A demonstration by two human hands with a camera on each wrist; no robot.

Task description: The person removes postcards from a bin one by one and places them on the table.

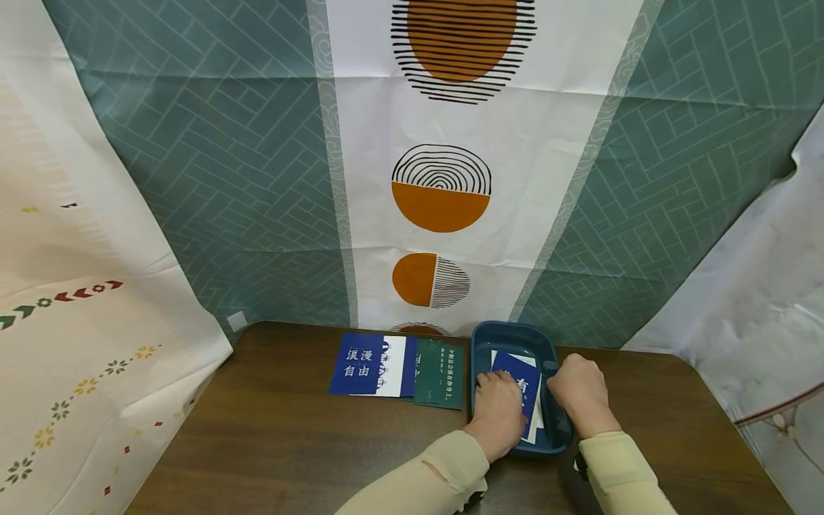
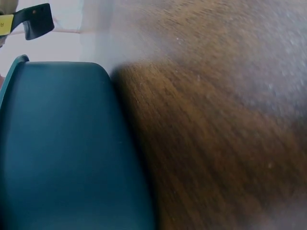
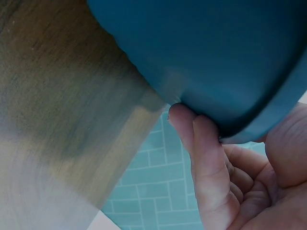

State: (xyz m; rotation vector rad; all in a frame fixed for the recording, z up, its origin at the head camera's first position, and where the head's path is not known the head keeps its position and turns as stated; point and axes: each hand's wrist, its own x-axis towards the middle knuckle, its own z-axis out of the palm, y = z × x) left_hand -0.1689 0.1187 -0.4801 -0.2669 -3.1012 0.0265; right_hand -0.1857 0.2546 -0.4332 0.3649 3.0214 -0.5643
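A dark blue plastic tray (image 1: 484, 330) stands at the table's back edge in the head view, with several cards inside. Topmost among them is a blue card (image 1: 511, 366) with white writing, lying over white ones. My left hand (image 1: 498, 415) reaches over the tray's left side, fingers down at the blue card's left edge and covering part of it; its fingertips are hidden, so I cannot tell whether they pinch the card. With my right hand (image 1: 581, 393) I grip the tray's right rim. In the right wrist view, fingers (image 3: 208, 163) press the tray's outer wall from below the rim.
Left of the tray, blue cards (image 1: 357, 365) and green cards (image 1: 444, 375) lie overlapping on the brown wooden table (image 1: 270, 443). A patterned cloth (image 1: 270, 179) hangs behind the table. Pale cloth (image 1: 129, 372) hangs at the left side.
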